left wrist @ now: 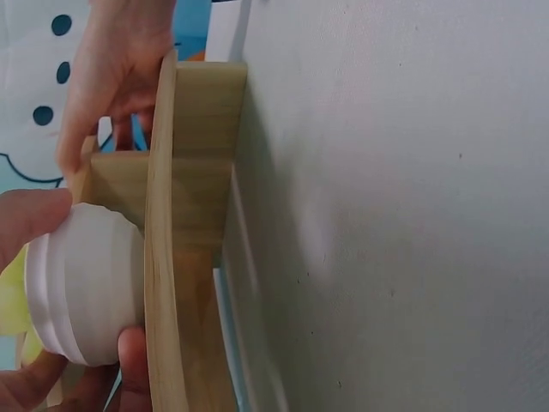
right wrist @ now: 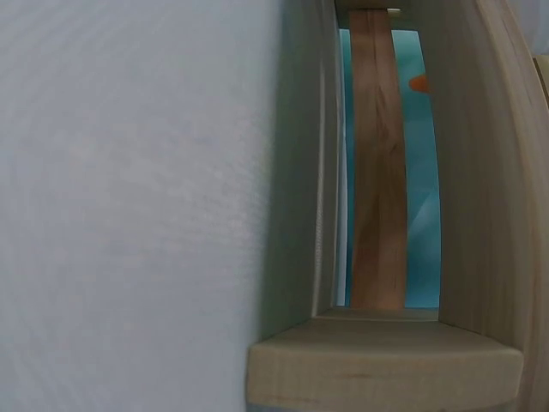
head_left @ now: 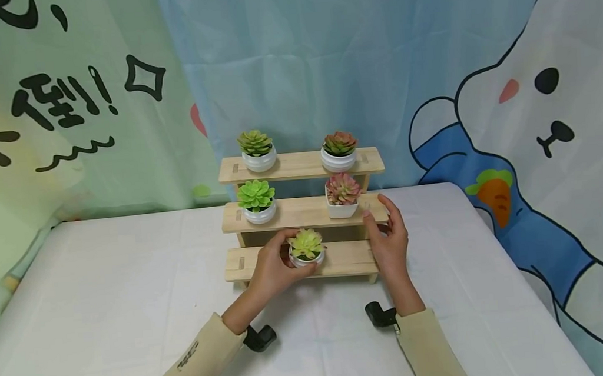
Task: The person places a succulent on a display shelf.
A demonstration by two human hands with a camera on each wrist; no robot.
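A light wooden three-tier plant stand (head_left: 303, 211) stands on the white-covered table. My left hand (head_left: 277, 259) grips a small potted succulent (head_left: 306, 245) with yellow-green leaves, its round white pot (left wrist: 84, 283) at the lowest shelf. In the left wrist view, thumb and fingers lie around that pot, close beside the shelf board (left wrist: 160, 257). At the stand's right end, my right hand (head_left: 391, 243) holds the end of the middle shelf, thumb at its front edge and forefinger at its side. The right wrist view shows the stand's underside (right wrist: 377, 163), with the right hand out of view.
Two potted succulents, one green (head_left: 256, 150) and one reddish (head_left: 340, 151), stand on the top shelf. The middle shelf bears a bright green succulent (head_left: 257, 201) and a pink one (head_left: 342, 195) in a square pot. A printed cloth (head_left: 298, 82) hangs behind the table (head_left: 130, 307).
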